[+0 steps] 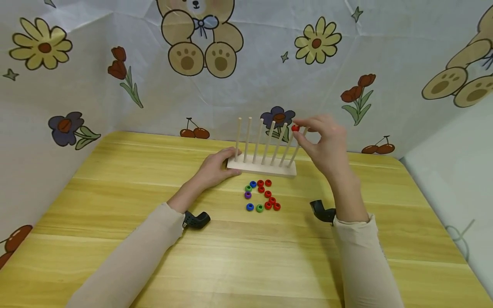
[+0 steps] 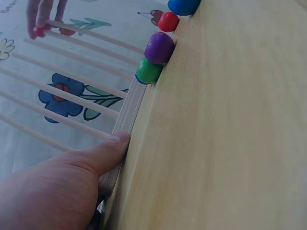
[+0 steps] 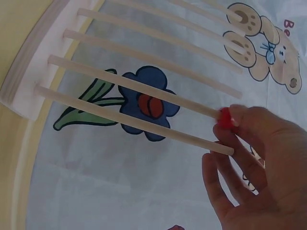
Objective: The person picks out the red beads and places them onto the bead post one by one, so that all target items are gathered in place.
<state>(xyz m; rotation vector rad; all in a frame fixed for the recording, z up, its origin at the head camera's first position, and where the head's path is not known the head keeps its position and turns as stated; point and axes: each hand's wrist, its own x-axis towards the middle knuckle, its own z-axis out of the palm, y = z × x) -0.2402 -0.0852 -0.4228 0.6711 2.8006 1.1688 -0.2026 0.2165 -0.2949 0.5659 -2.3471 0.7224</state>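
A pale wooden peg rack (image 1: pixel 265 167) with several upright pegs stands toward the back of the table. My left hand (image 1: pixel 215 169) grips its left end, and the thumb (image 2: pixel 108 151) lies along the base's front edge. Up at the peg tops, my right hand (image 1: pixel 327 143) pinches a red bead (image 3: pixel 225 118) between thumb and index finger. That bead sits at the tip of the second peg (image 3: pixel 139 87) from the right end. Behind the rightmost peg's tip (image 3: pixel 225 149), the other right fingers are loosely curled. No other bead shows on the pegs.
Loose beads lie in front of the rack: several red beads (image 1: pixel 268 194), blue beads (image 1: pixel 250 207), green beads (image 1: pixel 259 208) and a purple bead (image 1: pixel 247 195). A patterned cloth (image 1: pixel 246 94) hangs behind the wooden table (image 1: pixel 239 261). Black wrist mounts (image 1: pixel 197 220) sit below both hands.
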